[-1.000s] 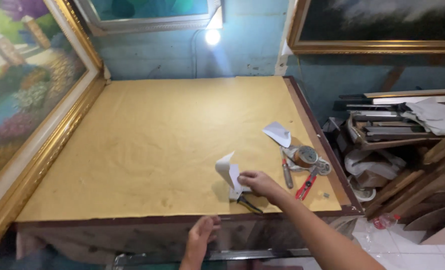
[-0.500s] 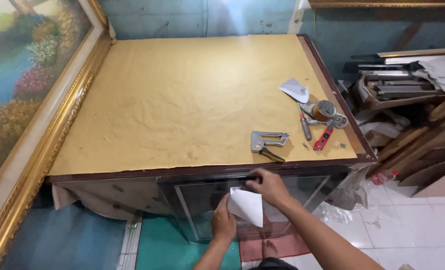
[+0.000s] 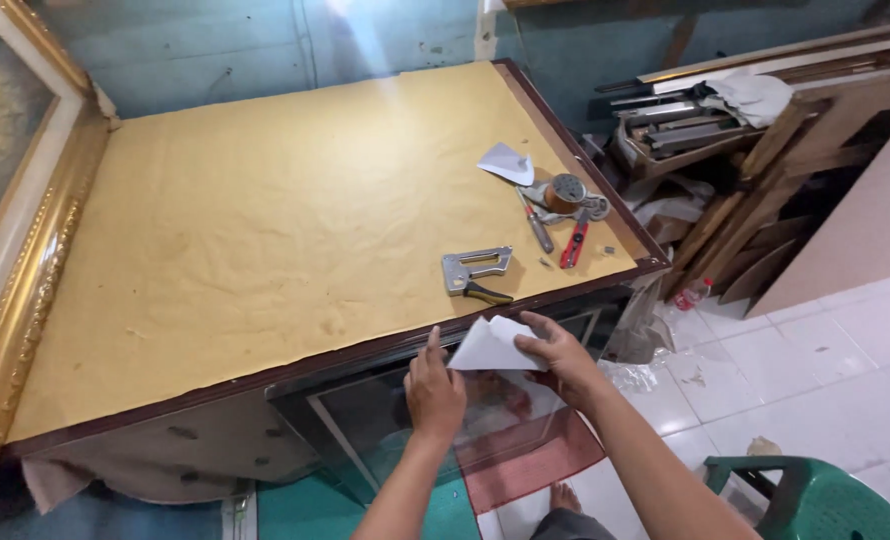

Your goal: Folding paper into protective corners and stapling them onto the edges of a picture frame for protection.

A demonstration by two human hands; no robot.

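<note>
Our right hand (image 3: 563, 358) pinches the folded white paper (image 3: 490, 347), left hand (image 3: 433, 392) fingers flat beneath; at the table (image 3: 265, 230) edge it could slip or crease.

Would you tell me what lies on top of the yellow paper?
A staple gun, red-handled pliers, tape roll and white scrap rest on it; the tabletop beneath is covered.

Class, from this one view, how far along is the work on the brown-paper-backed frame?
Done: brown paper covers the frame's back. In hand: right hand holds a folded white paper piece at the near edge; left hand is beside it. Left: staple gun lies unused; another white piece lies on the paper.
</note>
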